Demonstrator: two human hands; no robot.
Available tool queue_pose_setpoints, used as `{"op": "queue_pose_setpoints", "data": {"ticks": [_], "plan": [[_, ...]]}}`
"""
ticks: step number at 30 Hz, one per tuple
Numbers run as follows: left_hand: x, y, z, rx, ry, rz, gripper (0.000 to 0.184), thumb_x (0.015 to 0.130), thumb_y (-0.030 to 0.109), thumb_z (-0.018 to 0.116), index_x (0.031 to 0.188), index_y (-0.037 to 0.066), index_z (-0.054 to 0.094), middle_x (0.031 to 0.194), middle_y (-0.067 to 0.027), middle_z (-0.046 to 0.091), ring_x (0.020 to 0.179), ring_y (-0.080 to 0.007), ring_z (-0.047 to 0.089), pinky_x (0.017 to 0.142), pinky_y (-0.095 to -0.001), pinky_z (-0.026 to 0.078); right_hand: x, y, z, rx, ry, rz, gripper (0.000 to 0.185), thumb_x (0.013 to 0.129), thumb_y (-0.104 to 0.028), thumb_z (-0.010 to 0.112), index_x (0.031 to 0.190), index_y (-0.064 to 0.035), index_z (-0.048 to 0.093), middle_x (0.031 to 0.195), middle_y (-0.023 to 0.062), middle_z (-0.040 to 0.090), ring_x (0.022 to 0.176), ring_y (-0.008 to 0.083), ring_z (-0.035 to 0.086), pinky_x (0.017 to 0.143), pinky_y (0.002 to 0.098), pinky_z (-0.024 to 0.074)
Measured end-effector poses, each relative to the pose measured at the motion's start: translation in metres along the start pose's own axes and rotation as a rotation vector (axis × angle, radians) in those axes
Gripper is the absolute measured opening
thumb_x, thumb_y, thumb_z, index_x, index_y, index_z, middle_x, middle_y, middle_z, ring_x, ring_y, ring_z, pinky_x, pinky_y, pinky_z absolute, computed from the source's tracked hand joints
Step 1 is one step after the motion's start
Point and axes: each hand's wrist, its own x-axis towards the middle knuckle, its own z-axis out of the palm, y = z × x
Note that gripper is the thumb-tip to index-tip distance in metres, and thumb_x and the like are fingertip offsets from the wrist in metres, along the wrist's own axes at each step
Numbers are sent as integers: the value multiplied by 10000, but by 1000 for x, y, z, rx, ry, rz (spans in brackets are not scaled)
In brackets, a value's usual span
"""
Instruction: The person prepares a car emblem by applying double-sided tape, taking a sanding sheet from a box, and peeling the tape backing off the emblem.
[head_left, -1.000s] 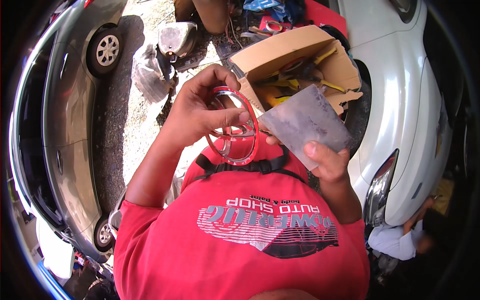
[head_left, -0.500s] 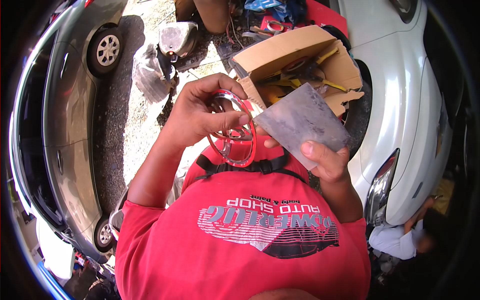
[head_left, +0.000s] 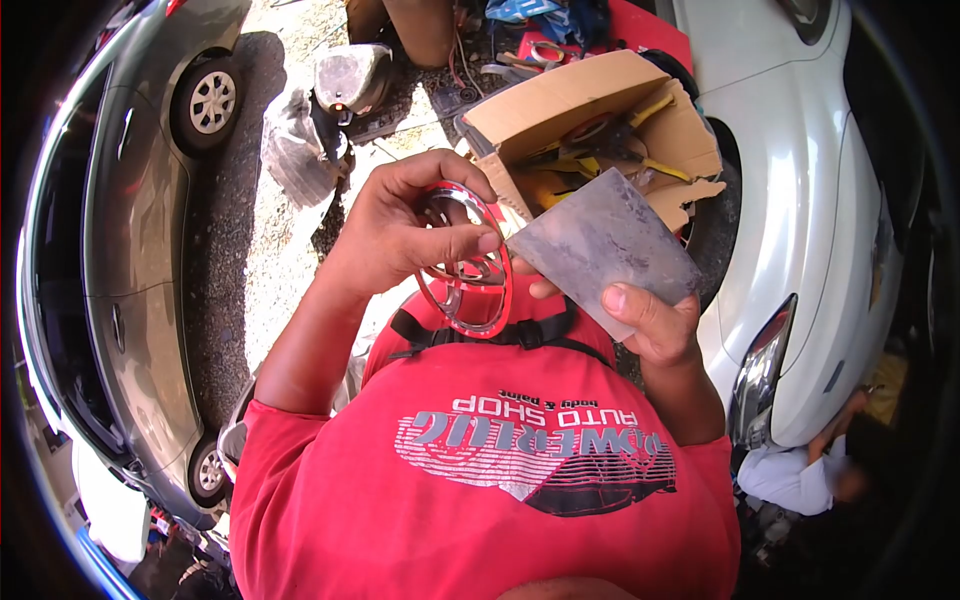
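Smudged grey rectangular sheet (head_left: 605,245), pinched in right hand (head_left: 660,325), has shifted slightly toward nine o'clock; left hand (head_left: 385,225) thumb-and-finger grips red-and-chrome oval ring (head_left: 480,288) beside it.

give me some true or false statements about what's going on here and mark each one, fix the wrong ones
1. The left hand holds a ring-shaped emblem. True.
2. The right hand is empty. False: it grips a grey sheet.
3. Yellow items lie in the open cardboard box. True.
4. The emblem's edge facing the grey sheet is blue. False: it is red.
5. The wearer's shirt is red. True.
6. The grey sheet is pressed flat against the shirt. False: it is held up in front of the body.
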Motion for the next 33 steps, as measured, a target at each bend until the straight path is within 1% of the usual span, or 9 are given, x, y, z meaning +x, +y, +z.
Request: {"op": "queue_pose_setpoints", "data": {"ticks": [2,4,9,13,17,19,22,30,33], "plan": [[-1,0,0,-5,3,-5,345,760,-29,861,1048,4,674,1077,-48,653,759,-96,716,645,-199,555,-2,-1,0,-6,0,-1,608,896,-33,521,1453,163,378,1322,305,613,1231,369,643,1056,437,528],[-1,0,1,-9,5,-9,342,761,-34,858,1047,2,673,1073,-50,653,755,-99,717,641,-202,559,-5,-2,-1,-87,18,27,606,892,-34,522,1451,160,390,1305,292,633,1238,353,640,1061,423,514],[-3,2,3,31,8,33,325,767,-33,853,1035,1,672,1056,-49,647,766,-107,722,621,-205,564,-7,-4,0,-81,28,30,597,884,-38,519,1439,157,420,1287,279,652,1239,333,638,1078,406,492],[-4,4,7,27,11,11,315,772,-39,847,1030,0,671,1052,-50,646,766,-111,722,627,-214,575,-9,-5,-1,-104,26,28,597,878,-40,510,1435,158,431,1288,277,653,1244,331,633,1093,406,479],[-4,4,9,42,11,45,301,786,-49,834,1032,-7,664,1022,-49,648,766,-117,725,638,-228,593,-11,-6,0,-92,41,32,603,874,-39,507,1438,159,427,1289,278,652,1255,331,629,1100,408,476],[-4,5,10,52,5,50,298,791,-52,830,1033,-9,662,1012,-49,648,765,-119,726,640,-232,597,-11,-5,1,-70,86,24,606,869,-34,500,1439,159,426,1294,283,649,1262,332,627,1107,408,474],[-5,6,10,85,6,25,292,800,-48,827,1036,-10,660,1002,-52,649,767,-121,728,634,-229,594,-10,-6,-1,-63,49,14,610,865,-30,497,1441,156,426,1297,284,649,1268,334,627,1111,405,473],[-4,6,13,90,13,28,272,814,-64,801,1040,-28,653,995,-60,645,783,-134,731,663,-282,655,-12,-11,4,-141,75,31,595,860,-9,470,1430,156,443,1281,274,662,1243,321,646,1106,397,475],[-4,5,15,90,16,44,273,814,-60,804,1042,-19,659,992,-54,648,789,-128,730,650,-268,636,-13,-13,4,-164,65,25,584,856,7,453,1420,158,457,1272,275,668,1225,313,656,1100,396,479]]}}
